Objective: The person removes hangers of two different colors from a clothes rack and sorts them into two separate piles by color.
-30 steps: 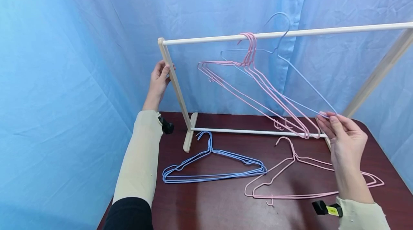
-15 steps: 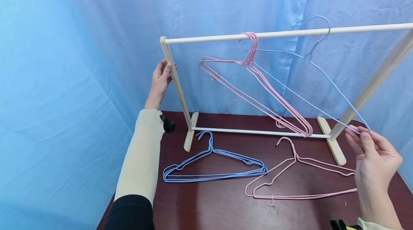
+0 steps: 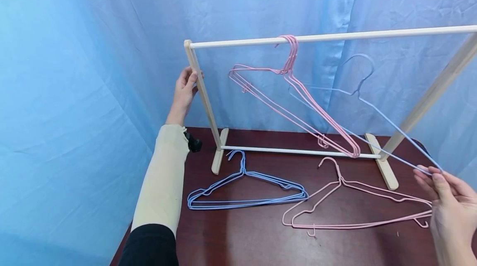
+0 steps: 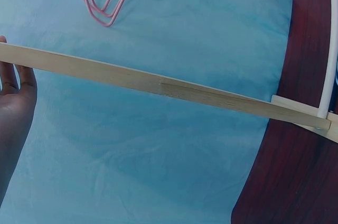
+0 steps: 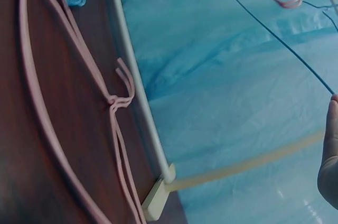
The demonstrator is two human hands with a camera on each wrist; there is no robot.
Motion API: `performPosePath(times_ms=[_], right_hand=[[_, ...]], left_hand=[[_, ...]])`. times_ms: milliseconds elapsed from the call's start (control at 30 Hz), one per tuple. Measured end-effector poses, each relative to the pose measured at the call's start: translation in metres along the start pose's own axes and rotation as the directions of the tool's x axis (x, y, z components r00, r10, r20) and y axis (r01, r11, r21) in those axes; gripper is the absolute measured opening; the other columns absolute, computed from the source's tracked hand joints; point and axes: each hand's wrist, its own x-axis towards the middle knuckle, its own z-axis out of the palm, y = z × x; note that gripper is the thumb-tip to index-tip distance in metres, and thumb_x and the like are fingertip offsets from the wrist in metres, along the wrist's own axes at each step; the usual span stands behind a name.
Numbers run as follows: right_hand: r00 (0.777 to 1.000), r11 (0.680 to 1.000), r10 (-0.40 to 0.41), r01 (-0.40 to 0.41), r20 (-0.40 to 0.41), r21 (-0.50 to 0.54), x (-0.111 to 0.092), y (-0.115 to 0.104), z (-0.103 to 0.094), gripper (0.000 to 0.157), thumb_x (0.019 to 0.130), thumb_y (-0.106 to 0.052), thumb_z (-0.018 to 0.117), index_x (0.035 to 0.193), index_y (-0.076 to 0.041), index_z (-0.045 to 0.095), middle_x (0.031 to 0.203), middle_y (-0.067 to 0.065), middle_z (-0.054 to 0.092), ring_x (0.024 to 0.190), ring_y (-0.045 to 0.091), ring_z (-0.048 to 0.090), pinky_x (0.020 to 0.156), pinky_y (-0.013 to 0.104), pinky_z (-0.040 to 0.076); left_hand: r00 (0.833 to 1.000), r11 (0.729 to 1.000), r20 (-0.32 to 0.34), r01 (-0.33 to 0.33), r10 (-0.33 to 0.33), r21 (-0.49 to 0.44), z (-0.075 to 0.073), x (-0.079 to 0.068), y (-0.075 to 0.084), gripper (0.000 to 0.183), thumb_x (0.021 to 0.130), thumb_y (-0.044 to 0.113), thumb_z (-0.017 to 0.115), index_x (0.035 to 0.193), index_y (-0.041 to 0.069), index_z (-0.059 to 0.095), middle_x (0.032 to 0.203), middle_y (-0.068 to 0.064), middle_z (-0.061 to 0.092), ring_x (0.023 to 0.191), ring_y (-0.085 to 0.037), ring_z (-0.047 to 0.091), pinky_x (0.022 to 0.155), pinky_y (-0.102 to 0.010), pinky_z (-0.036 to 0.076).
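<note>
In the head view, my left hand (image 3: 185, 92) grips the left wooden post (image 3: 203, 92) of a hanging rack, thumb on the near side. The left wrist view shows fingers (image 4: 26, 78) behind that post. My right hand (image 3: 452, 206) pinches the lower right corner of a light blue wire hanger (image 3: 359, 91). Its hook is below the white top rail (image 3: 372, 35), apart from it. Part of this hanger passes behind several pink hangers (image 3: 290, 61), which hang from the rail. In the right wrist view, only part of the right hand (image 5: 330, 155) shows, at the edge.
Several blue hangers (image 3: 243, 171) lie stacked on the dark red table (image 3: 231, 241). Pink hangers (image 3: 340, 181) lie to their right, partly overlapping them. A lower white bar (image 3: 275, 151) joins the rack's wooden feet (image 3: 381, 162). A blue curtain (image 3: 93, 92) surrounds the table.
My right hand has moved right and down with the light blue hanger; its hook went from rail height to below the rail. My left hand stays on the post.
</note>
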Motion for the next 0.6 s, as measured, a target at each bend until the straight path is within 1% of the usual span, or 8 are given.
performPosePath(times_ms=[33, 100, 167, 233, 300, 433, 500, 600], right_hand=[[1.000, 1.000, -0.005, 0.005, 0.017, -0.027, -0.001, 0.000, -0.003, 0.022, 0.092, 0.027, 0.038, 0.109, 0.037, 0.049, 0.095, 0.039, 0.069, 0.081, 0.045, 0.073, 0.074, 0.046, 0.058], [0.998, 1.000, 0.012, -0.011, 0.055, -0.026, -0.003, 0.000, -0.007, 0.024, 0.091, 0.029, 0.035, 0.110, 0.038, 0.048, 0.097, 0.040, 0.068, 0.081, 0.045, 0.073, 0.073, 0.046, 0.058], [0.997, 0.996, 0.032, -0.026, 0.068, -0.081, -0.006, 0.000, -0.011, 0.025, 0.090, 0.030, 0.036, 0.111, 0.038, 0.047, 0.097, 0.039, 0.069, 0.081, 0.043, 0.074, 0.072, 0.044, 0.059], [0.997, 0.988, 0.062, -0.056, 0.043, -0.141, -0.008, 0.001, -0.013, 0.025, 0.090, 0.030, 0.038, 0.111, 0.038, 0.047, 0.095, 0.037, 0.070, 0.079, 0.041, 0.074, 0.069, 0.043, 0.059], [0.995, 0.970, 0.099, -0.098, -0.009, -0.222, -0.010, 0.002, -0.014, 0.025, 0.089, 0.029, 0.043, 0.112, 0.037, 0.049, 0.093, 0.034, 0.072, 0.076, 0.038, 0.075, 0.066, 0.040, 0.059], [0.977, 0.932, 0.189, -0.210, -0.097, -0.297, -0.013, 0.005, -0.016, 0.025, 0.089, 0.026, 0.048, 0.113, 0.031, 0.056, 0.092, 0.028, 0.074, 0.073, 0.033, 0.075, 0.064, 0.037, 0.058], [0.965, 0.917, 0.239, -0.260, -0.105, -0.303, -0.014, 0.006, -0.018, 0.025, 0.090, 0.024, 0.049, 0.112, 0.026, 0.060, 0.091, 0.025, 0.075, 0.073, 0.031, 0.076, 0.065, 0.035, 0.058], [0.944, 0.898, 0.320, -0.328, -0.077, -0.292, -0.017, 0.009, -0.023, 0.027, 0.092, 0.022, 0.047, 0.112, 0.020, 0.065, 0.092, 0.022, 0.076, 0.074, 0.029, 0.076, 0.067, 0.034, 0.059]], left_hand=[[1.000, 1.000, 0.001, 0.000, 0.000, 0.000, 0.000, 0.000, 0.000, 0.033, 0.106, 0.020, 0.045, 0.134, 0.004, 0.050, 0.107, 0.009, 0.060, 0.107, -0.010, 0.058, 0.102, -0.041, 0.045], [1.000, 1.000, 0.003, -0.002, 0.002, 0.002, 0.000, 0.000, 0.000, 0.031, 0.106, 0.020, 0.045, 0.133, 0.005, 0.051, 0.109, 0.008, 0.060, 0.107, -0.011, 0.058, 0.102, -0.042, 0.045], [1.000, 1.000, 0.006, -0.006, 0.006, 0.000, -0.001, -0.001, 0.000, 0.030, 0.106, 0.019, 0.045, 0.132, 0.007, 0.052, 0.110, 0.006, 0.060, 0.108, -0.011, 0.058, 0.102, -0.041, 0.045], [1.000, 1.000, 0.009, -0.012, 0.012, 0.002, -0.002, 0.000, 0.000, 0.030, 0.106, 0.019, 0.045, 0.133, 0.006, 0.051, 0.110, 0.006, 0.060, 0.107, -0.011, 0.058, 0.101, -0.039, 0.045], [1.000, 1.000, 0.008, -0.015, 0.015, -0.003, -0.003, 0.000, 0.000, 0.031, 0.106, 0.019, 0.045, 0.133, 0.004, 0.051, 0.109, 0.006, 0.060, 0.106, -0.011, 0.058, 0.098, -0.037, 0.046], [1.000, 1.000, 0.004, -0.008, 0.008, -0.011, -0.002, 0.001, -0.001, 0.027, 0.106, 0.019, 0.046, 0.130, 0.008, 0.053, 0.107, 0.008, 0.061, 0.104, -0.008, 0.059, 0.093, -0.032, 0.046], [1.000, 1.000, 0.003, -0.005, 0.005, -0.022, -0.002, 0.001, -0.001, 0.027, 0.105, 0.019, 0.046, 0.129, 0.008, 0.053, 0.107, 0.008, 0.061, 0.103, -0.009, 0.059, 0.092, -0.032, 0.046], [1.000, 1.000, 0.000, 0.001, -0.001, -0.027, -0.001, 0.000, 0.000, 0.026, 0.105, 0.019, 0.046, 0.128, 0.009, 0.053, 0.107, 0.007, 0.061, 0.103, -0.009, 0.059, 0.092, -0.032, 0.046]])
